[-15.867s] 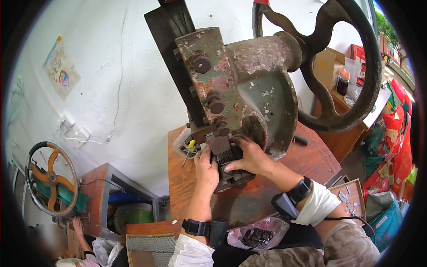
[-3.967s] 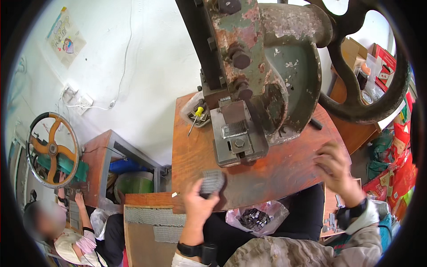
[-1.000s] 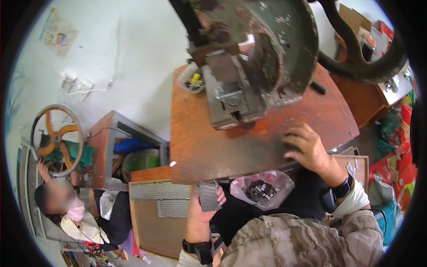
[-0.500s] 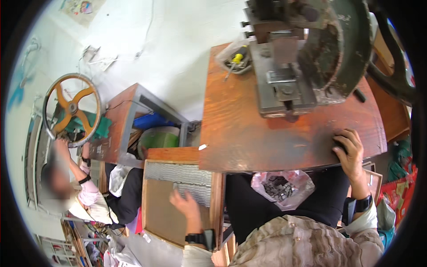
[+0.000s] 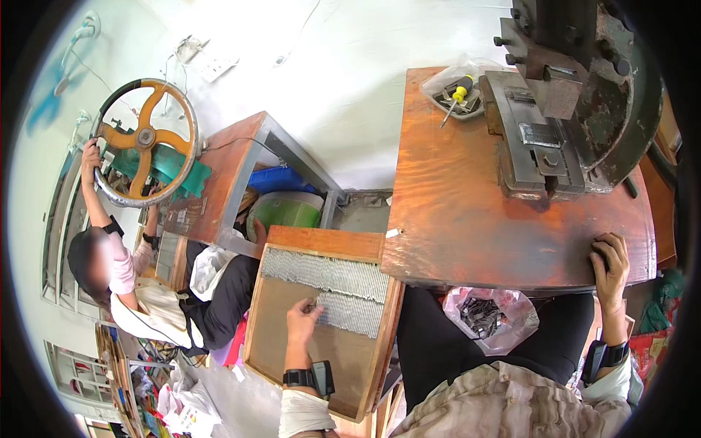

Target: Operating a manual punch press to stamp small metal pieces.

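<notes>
My left hand (image 5: 301, 321) is over a shallow wooden tray (image 5: 321, 239) at my left. Its fingers are bent together at the left end of the lower block of small, thin silvery metal pieces (image 5: 349, 314). Whatever lies between the fingertips is too small to make out. Another band of the same pieces (image 5: 325, 274) lies along the tray's far side. My right hand (image 5: 612, 266) rests on the right front edge of the wooden bench (image 5: 453, 226), fingers loosely curved and thumb apart, with nothing in it.
A heavy metal press (image 5: 544, 146) stands on the bench, beside a plastic tub (image 5: 438, 84) with a yellow-and-black screwdriver (image 5: 460, 91). In my lap sits a plastic bag (image 5: 517, 321) of dark metal pieces. At far left, a co-worker (image 5: 139, 306) grips a handwheel (image 5: 146, 137).
My left hand's fingers, spread before, have drawn together at the end of the lower metal block. The view has shifted left. My right hand stays on the bench edge.
</notes>
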Demonstrator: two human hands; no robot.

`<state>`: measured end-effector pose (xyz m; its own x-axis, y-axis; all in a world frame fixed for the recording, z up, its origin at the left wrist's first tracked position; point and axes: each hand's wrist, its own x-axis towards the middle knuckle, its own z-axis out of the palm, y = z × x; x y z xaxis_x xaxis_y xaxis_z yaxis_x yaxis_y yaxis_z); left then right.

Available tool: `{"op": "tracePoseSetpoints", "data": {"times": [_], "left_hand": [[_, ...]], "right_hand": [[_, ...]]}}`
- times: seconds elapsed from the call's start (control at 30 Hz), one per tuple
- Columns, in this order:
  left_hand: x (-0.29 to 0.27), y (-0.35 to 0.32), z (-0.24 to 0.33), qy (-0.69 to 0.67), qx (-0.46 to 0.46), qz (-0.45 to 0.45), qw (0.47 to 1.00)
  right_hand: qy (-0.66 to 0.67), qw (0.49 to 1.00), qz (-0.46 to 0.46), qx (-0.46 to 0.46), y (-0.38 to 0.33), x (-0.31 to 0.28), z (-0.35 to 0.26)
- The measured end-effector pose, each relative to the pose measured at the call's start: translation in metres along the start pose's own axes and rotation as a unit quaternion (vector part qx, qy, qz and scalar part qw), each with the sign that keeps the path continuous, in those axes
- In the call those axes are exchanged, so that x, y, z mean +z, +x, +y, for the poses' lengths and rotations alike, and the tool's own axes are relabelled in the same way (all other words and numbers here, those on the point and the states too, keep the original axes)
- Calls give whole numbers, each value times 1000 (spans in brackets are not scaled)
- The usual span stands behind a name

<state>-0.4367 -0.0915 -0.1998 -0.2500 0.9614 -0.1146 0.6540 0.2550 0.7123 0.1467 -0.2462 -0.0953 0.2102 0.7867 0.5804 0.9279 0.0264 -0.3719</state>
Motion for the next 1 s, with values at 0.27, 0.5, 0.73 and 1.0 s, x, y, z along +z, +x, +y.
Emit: {"op": "tracePoseSetpoints", "data": {"times": [0.27,0.5,0.73,1.0], "left_hand": [[-6,11,3,29,-14,-80,996],[4,4,1,161,57,-56,984],[1,8,-9,11,-7,-74,997],[1,11,-11,-12,-19,-74,997]], "right_hand": [[-25,999,15,-18,-2,1,-1],[-33,999,16,-19,-3,2,0],[-39,999,19,-12,-3,3,0],[-43,998,34,-15,-2,4,-2]]}}
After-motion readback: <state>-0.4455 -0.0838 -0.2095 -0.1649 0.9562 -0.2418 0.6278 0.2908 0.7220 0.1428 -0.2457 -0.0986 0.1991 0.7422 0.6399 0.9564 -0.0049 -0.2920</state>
